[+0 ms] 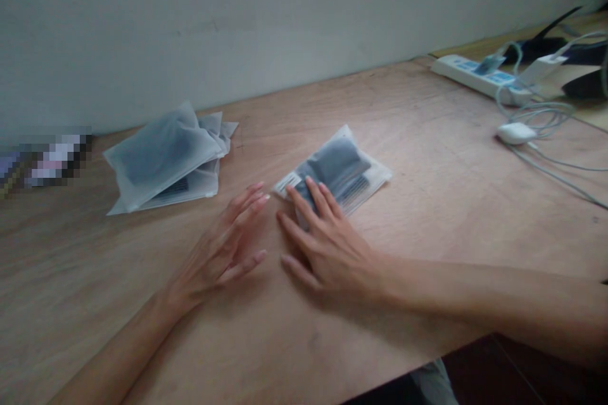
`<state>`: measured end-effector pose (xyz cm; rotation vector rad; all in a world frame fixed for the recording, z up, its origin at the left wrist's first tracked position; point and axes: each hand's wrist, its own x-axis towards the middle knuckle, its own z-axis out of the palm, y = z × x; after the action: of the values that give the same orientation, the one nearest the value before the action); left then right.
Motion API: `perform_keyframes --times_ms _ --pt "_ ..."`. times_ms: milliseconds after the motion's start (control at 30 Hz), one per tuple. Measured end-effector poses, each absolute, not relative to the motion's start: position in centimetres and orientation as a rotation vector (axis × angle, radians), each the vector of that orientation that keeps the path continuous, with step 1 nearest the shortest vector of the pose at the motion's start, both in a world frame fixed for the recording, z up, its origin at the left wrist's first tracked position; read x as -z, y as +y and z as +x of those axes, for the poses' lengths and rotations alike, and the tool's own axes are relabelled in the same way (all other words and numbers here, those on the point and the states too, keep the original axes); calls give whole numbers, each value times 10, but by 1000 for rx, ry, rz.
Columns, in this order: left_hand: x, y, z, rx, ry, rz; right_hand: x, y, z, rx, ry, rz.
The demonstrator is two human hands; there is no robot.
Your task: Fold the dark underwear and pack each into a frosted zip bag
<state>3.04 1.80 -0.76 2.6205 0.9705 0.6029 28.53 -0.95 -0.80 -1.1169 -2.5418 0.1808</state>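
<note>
A frosted plastic bag [339,161] with something dark inside and a small white label lies on the wooden table at the centre. My right hand [332,243] rests with spread fingers on its near left part, covering some of it. Just left of this bag, my left hand [225,247] is held over the wood, fingers apart and holding nothing. Farther back on the left, more frosted bags [164,152] with dark contents lie overlapped in a pile, touched by neither hand.
At the back right sits a white power strip [479,79] with plugs. A white charger [517,133] and looped cables lie in front of it. A pale wall [266,12] borders the table [266,354]. Blurred items [57,158] are at the far left.
</note>
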Motion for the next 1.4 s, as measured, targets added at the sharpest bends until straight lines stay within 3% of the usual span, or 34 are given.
perform_keyframes --times_ms 233,533,767,900,1067,1400 --pt "10 23 27 -471 804 2678 9 -41 268 -386 -2645 -667" --pt "13 21 26 -536 972 2676 8 12 315 -164 -2634 -247" --pt "10 18 26 -662 1105 2744 17 44 344 78 -2434 -727" --pt "0 12 28 -758 857 2969 19 42 341 81 -2378 -836" --pt "-2 11 30 -793 619 3146 16 38 342 92 -2353 -825" --pt "5 22 17 -869 1079 3103 10 51 344 -1 -2225 -573"
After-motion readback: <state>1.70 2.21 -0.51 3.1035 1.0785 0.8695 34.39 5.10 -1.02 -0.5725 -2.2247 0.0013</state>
